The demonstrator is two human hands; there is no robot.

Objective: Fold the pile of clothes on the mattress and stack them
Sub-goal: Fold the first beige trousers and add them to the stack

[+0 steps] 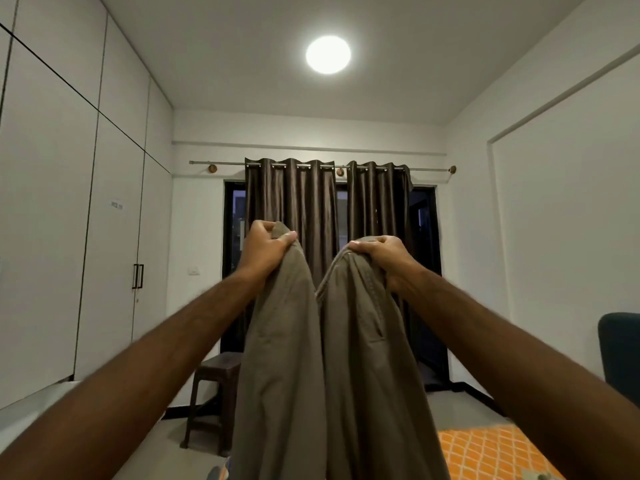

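1. The floor [460, 414] is pale grey and smooth, running back to the wall with the dark curtains.
2. A dark brown stool [211, 403] stands on the floor; take it as the landmark.
3. An orange rug [491, 452] with a pale lattice pattern lies flat on the floor, well to the right of the stool and nearer the camera.
4. A dark teal seat [620, 351] shows at the frame's edge, far right of the stool; its base is cut off.

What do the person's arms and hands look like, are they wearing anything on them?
Both forearms are bare as far as the frame shows: no sleeves, gloves, watch or rings visible. The left hand and right hand are bare too.
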